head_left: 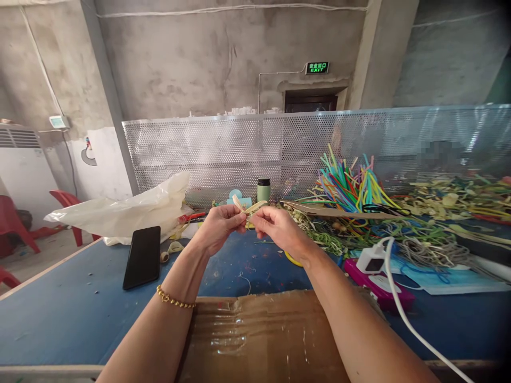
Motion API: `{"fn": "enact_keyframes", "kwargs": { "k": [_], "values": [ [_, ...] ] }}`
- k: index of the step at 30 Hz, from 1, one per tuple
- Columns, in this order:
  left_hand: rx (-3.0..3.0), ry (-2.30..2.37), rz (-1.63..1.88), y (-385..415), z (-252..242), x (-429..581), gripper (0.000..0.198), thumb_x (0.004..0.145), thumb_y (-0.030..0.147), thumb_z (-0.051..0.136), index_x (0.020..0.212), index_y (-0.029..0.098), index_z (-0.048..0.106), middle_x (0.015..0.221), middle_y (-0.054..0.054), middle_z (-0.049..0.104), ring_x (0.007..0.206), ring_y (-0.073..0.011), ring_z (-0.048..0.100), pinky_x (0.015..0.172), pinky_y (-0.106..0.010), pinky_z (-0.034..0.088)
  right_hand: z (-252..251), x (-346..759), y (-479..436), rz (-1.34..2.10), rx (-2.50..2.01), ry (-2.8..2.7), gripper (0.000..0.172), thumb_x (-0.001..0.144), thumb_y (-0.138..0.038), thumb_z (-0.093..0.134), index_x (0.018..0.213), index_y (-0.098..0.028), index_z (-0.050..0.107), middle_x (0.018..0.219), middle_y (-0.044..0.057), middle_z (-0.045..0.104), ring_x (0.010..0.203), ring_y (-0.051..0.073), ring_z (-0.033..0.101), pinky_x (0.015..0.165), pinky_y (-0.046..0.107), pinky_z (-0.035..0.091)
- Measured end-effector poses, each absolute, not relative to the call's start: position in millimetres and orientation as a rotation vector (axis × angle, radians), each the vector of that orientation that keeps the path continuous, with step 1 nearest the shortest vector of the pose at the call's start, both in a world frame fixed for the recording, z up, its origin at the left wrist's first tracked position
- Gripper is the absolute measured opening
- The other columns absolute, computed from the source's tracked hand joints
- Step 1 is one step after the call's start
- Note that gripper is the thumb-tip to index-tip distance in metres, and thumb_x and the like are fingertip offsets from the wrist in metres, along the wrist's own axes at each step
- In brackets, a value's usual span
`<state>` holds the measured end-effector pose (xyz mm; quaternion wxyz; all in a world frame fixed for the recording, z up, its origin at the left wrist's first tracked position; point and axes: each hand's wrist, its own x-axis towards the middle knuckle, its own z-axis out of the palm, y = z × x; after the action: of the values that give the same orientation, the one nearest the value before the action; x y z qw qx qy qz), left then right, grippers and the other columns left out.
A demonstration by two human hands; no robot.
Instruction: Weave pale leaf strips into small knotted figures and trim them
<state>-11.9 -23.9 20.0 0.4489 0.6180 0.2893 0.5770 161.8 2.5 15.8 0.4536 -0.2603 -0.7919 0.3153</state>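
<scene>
Raised over the far half of the blue table (223, 276), both hands meet at a thin, pale cream strip (255, 206). Its loops or ends stick up above the fingertips, and the part between the fingers is hidden. My left hand (215, 229), with a gold bead bracelet on its wrist, is closed and pinches the strip. From the other side my right hand (281, 231) pinches it too, fingertips almost touching those of the left. A flattened brown cardboard piece (263, 335) with clear tape lies below my forearms.
On the left are a black phone (142, 258) and a whitish plastic bag (128, 213). A green bottle (263, 190) stands behind the hands. To the right lie colourful strips (351, 186), tangled scraps (451, 202), and a magenta power strip (379, 287) with a white cable. A perforated metal screen (219, 154) borders the back.
</scene>
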Motion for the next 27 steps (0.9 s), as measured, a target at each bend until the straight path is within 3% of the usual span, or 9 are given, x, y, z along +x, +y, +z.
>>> {"fn": "enact_keyframes", "kwargs": {
  "k": [4, 10, 16, 27],
  "values": [
    [1.564, 0.728, 1.396, -24.3, 19.0, -10.9, 0.015, 0.072, 0.023, 0.077, 0.072, 0.011, 0.068, 0.067, -0.004, 0.062, 0.061, -0.0115, 0.054, 0.063, -0.028, 0.040, 16.2, 161.3, 8.3, 0.770, -0.555, -1.804, 0.029, 0.080, -0.046, 0.070, 0.085, -0.018, 0.065, 0.079, 0.003, 0.066, 0.070, 0.014, 0.058, 0.065, 0.029, 0.046],
    [1.580, 0.694, 1.386, -26.9, 16.3, -1.3, 0.019, 0.072, 0.023, 0.078, 0.086, 0.012, 0.070, 0.071, -0.002, 0.062, 0.063, -0.0114, 0.055, 0.064, -0.027, 0.041, 13.5, 161.8, 12.1, 0.659, -0.628, -1.744, 0.027, 0.081, -0.041, 0.069, 0.074, -0.016, 0.062, 0.069, 0.002, 0.062, 0.064, 0.014, 0.054, 0.060, 0.028, 0.041],
    [1.439, 0.693, 1.569, -25.3, 13.5, 9.8, 0.021, 0.073, 0.027, 0.077, 0.067, 0.012, 0.064, 0.058, 0.001, 0.054, 0.054, -0.0077, 0.046, 0.055, -0.024, 0.034, 13.3, 157.4, 7.7, 0.604, -0.678, -1.706, 0.026, 0.081, -0.040, 0.066, 0.071, -0.016, 0.059, 0.063, 0.000, 0.056, 0.059, 0.013, 0.048, 0.054, 0.026, 0.037],
    [1.423, 0.706, 1.513, -23.8, 16.6, 1.6, 0.021, 0.069, 0.021, 0.078, 0.060, 0.013, 0.061, 0.057, -0.001, 0.057, 0.051, -0.0079, 0.047, 0.052, -0.025, 0.035, 12.8, 158.2, 7.5, 0.604, -0.667, -1.720, 0.027, 0.083, -0.038, 0.064, 0.067, -0.019, 0.053, 0.058, -0.004, 0.044, 0.055, 0.011, 0.039, 0.051, 0.026, 0.031]
  ]
}}
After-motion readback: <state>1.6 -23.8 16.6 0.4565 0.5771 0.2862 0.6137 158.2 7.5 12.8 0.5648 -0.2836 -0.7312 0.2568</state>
